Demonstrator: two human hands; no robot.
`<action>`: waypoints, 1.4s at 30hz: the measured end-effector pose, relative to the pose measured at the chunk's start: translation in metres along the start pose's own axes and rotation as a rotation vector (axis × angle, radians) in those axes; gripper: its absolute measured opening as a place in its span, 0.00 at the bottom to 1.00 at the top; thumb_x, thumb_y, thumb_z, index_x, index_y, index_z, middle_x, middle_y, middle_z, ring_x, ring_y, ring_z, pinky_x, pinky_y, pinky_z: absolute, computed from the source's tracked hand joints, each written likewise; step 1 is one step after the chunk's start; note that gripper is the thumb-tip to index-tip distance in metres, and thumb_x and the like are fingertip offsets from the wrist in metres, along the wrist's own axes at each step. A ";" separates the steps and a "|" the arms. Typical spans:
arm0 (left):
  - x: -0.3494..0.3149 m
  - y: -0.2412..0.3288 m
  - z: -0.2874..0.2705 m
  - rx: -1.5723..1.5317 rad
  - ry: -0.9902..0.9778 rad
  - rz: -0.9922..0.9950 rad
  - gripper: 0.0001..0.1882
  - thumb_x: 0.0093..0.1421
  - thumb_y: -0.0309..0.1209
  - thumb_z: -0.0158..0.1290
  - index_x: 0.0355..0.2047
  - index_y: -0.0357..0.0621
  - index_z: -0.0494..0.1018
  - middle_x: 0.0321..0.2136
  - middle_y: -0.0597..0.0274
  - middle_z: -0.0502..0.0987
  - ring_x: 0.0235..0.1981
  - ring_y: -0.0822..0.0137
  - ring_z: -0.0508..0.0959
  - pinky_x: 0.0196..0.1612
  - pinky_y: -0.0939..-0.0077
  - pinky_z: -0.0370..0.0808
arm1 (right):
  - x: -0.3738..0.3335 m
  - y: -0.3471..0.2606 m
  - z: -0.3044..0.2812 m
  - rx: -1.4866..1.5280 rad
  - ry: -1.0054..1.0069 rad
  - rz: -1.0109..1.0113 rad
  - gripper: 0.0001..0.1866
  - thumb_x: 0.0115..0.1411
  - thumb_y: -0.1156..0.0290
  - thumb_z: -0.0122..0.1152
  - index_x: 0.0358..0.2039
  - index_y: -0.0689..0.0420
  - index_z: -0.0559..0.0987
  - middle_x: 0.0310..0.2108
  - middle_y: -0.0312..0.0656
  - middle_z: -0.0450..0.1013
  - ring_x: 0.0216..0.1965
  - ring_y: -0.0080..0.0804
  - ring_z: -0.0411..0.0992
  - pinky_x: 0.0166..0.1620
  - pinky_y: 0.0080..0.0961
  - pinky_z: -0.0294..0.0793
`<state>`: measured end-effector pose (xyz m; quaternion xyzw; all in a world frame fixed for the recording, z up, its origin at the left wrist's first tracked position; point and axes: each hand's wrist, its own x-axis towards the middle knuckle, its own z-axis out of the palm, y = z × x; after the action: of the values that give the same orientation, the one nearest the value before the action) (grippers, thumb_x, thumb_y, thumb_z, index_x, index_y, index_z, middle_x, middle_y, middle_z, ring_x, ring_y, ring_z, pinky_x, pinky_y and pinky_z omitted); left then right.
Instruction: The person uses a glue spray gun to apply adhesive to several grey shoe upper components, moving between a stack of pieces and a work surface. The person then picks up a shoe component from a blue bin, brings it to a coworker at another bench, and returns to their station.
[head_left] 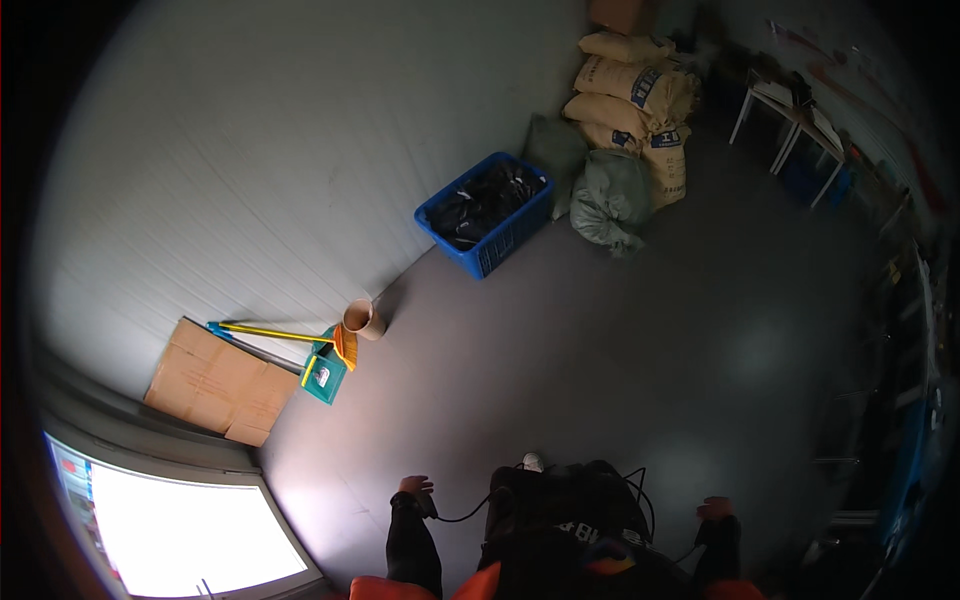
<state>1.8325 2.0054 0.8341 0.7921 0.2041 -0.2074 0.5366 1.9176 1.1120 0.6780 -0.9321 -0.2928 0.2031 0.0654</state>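
Note:
My left hand (pixel 417 486) is held out over the grey floor beside my left leg, fingers apart and nothing in them. On the other side, my right hand (pixel 714 508) hangs clear of my right leg, its small, dim fingers loosely stretched and holding nothing that I can see. Both forearms are in black sleeves. A thin black cable (pixel 462 519) runs from my left wrist toward my body, and another cable (pixel 650 500) loops by my right thigh. Neither hand touches any object. A light shoe (pixel 532 462) shows in front of my dark clothing.
Along the left wall stand a cardboard sheet (pixel 222 382), a broom (pixel 345 346), a green dustpan (pixel 322 382) and a brown bin (pixel 364 319). Farther off are a blue tub (pixel 484 262) of black items, green sacks (pixel 608 196) and stacked tan sacks (pixel 630 90). White-legged tables (pixel 790 115) stand far right; a bright doorway (pixel 190 525) is near left.

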 end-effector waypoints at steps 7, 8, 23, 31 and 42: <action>0.206 0.229 -0.106 -0.429 0.344 -0.051 0.17 0.67 0.37 0.53 0.50 0.39 0.75 0.33 0.54 0.84 0.26 0.65 0.82 0.24 0.73 0.74 | 0.098 0.000 -0.041 1.862 0.179 0.990 0.21 0.69 0.64 0.56 0.54 0.69 0.72 0.44 0.63 0.78 0.41 0.56 0.80 0.41 0.52 0.82; 0.243 0.266 -0.110 -0.366 0.314 -0.021 0.18 0.67 0.38 0.54 0.50 0.39 0.75 0.34 0.54 0.84 0.27 0.65 0.83 0.24 0.73 0.74 | 0.108 -0.002 -0.044 1.881 0.193 1.006 0.21 0.69 0.64 0.56 0.54 0.69 0.72 0.44 0.63 0.78 0.41 0.56 0.80 0.41 0.52 0.82; 0.555 0.536 -0.256 -0.450 0.314 -0.227 0.24 0.69 0.49 0.50 0.48 0.36 0.74 0.32 0.53 0.81 0.22 0.62 0.78 0.21 0.69 0.71 | 0.442 0.085 -0.478 1.702 0.440 0.949 0.18 0.68 0.65 0.55 0.52 0.64 0.75 0.32 0.52 0.81 0.28 0.39 0.80 0.27 0.32 0.78; 0.831 0.646 -0.411 -0.028 0.331 -0.011 0.18 0.64 0.44 0.53 0.38 0.40 0.77 0.22 0.53 0.80 0.21 0.56 0.80 0.23 0.62 0.75 | 0.520 0.048 -0.588 1.410 0.502 1.195 0.12 0.67 0.62 0.58 0.41 0.58 0.76 0.24 0.43 0.75 0.24 0.30 0.76 0.23 0.27 0.74; 1.080 0.717 -0.532 0.295 0.724 -0.303 0.32 0.64 0.52 0.55 0.49 0.30 0.73 0.49 0.34 0.79 0.55 0.40 0.77 0.59 0.54 0.72 | 0.592 -0.104 -0.764 1.534 0.162 1.556 0.18 0.70 0.62 0.57 0.54 0.60 0.75 0.42 0.49 0.80 0.41 0.37 0.80 0.38 0.31 0.82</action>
<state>3.1795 2.3673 0.9708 0.8433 0.4617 -0.0192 0.2744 2.6238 1.5335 1.1959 -0.5840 0.5853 0.2553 0.5012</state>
